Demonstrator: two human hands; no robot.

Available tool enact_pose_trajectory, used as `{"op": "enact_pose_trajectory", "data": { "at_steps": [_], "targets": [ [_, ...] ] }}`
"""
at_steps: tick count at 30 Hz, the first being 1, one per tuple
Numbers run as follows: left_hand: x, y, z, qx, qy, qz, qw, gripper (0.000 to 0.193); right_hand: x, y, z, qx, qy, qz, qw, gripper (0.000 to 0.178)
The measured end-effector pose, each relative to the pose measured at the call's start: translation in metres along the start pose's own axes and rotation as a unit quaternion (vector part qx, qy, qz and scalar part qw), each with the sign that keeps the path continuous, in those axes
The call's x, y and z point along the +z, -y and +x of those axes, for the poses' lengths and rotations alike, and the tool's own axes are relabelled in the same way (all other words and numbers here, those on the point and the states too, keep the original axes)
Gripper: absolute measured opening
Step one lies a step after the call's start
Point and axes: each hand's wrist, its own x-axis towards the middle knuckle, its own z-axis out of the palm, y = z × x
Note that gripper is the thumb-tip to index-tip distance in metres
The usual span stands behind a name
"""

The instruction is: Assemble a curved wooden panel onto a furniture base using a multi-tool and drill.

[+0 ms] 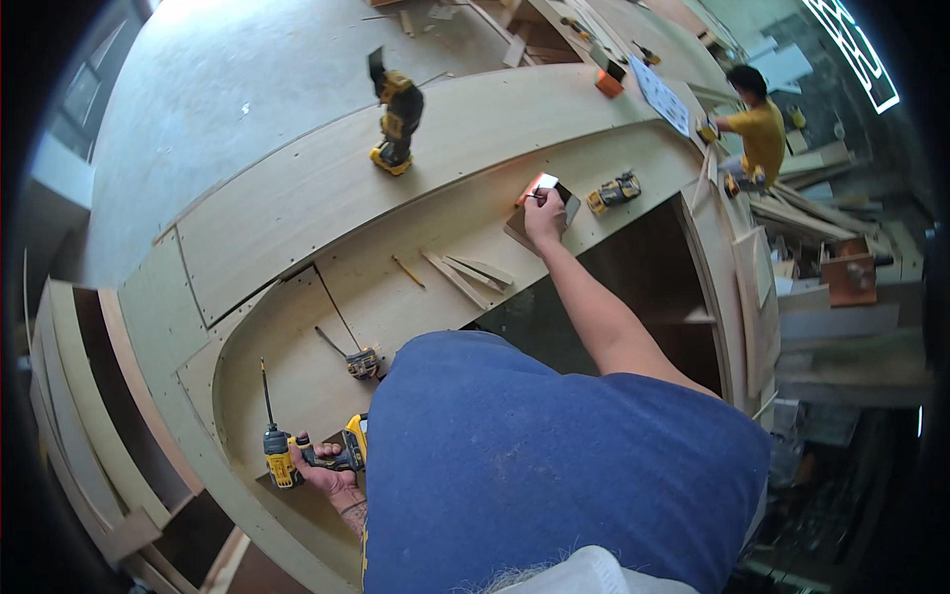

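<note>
My left hand (334, 481) is closed around the grip of a yellow-and-black cordless driver (281, 461), whose long thin bit points away from me. My right arm stretches far across the curved wooden panel. At its end my right hand (544, 218) has its fingers pinched together over a small open box (569, 201) with dark sides and an orange-and-white part. A tiny dark thing shows at those fingertips, too small to name. Nearest to the driver lies a black-and-yellow tool (362, 363) with a dark strip sticking out.
A pencil (408, 272) and several wood strips (465, 279) lie on the recessed panel. Another cordless tool (398, 124) stands beyond; a yellow-and-black tool (614, 192) lies right of the box. An opening (643, 267) gapes under my right arm. A person in yellow (760, 139) works at right.
</note>
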Motion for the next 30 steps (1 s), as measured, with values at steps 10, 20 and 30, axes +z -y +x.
{"op": "enact_pose_trajectory", "data": {
  "at_steps": [10, 20, 30],
  "targets": [
    [0.092, -0.015, -0.009, -0.006, 0.149, 0.113, 0.982, 0.039, -0.016, -0.076, 0.024, -0.138, 0.162, -0.234, 0.949, 0.040],
    [0.179, 0.083, -0.052, -0.046, 0.169, 0.232, 0.957, 0.038, -0.015, -0.113, 0.090, -0.200, 0.097, -0.227, 0.948, 0.021],
    [0.269, 0.238, -0.115, -0.024, 0.072, 0.289, 0.954, 0.041, -0.038, -0.165, 0.263, -0.193, 0.151, -0.145, 0.958, 0.012]
  ]
}}
